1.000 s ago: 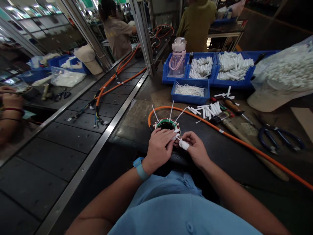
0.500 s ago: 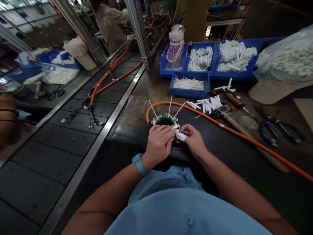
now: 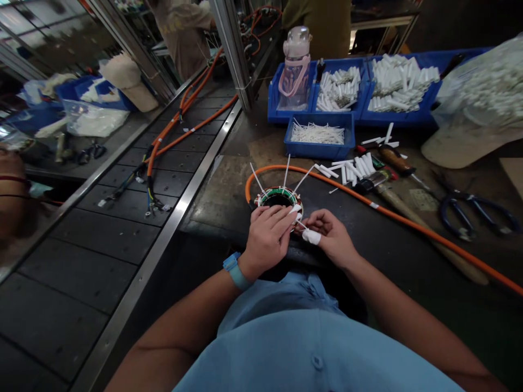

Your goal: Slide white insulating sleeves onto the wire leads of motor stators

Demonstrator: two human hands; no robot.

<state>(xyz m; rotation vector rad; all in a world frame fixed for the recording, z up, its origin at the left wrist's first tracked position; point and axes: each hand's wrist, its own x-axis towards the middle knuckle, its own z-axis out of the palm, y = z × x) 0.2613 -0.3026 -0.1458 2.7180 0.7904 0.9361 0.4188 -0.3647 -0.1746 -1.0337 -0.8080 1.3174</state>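
Observation:
A ring-shaped motor stator (image 3: 281,191), with a green inner rim and an orange cable (image 3: 392,215) coming off it, rests at the bench's near edge. Thin white cable ties (image 3: 287,173) stick up from its far side. My left hand (image 3: 266,233) lies over the near left side of the stator and holds it, hiding much of the ring. Just right of the ring, my right hand (image 3: 335,239) pinches the end of a white cable tie (image 3: 302,224) that runs to the stator. White wrapping covers my right thumb, and a left fingertip shows white too.
Blue bins (image 3: 402,111) of white sleeves, a small blue tray (image 3: 318,153) of cable ties and a pink bottle (image 3: 296,71) stand behind. Loose sleeves, a screwdriver (image 3: 396,159), a hammer handle (image 3: 433,239) and pliers (image 3: 476,212) lie right. A conveyor (image 3: 102,239) runs left; people are nearby.
My right hand has moved a little to the right, away from the stator, and the cable tie now shows stretched between them. My left hand stays on the ring.

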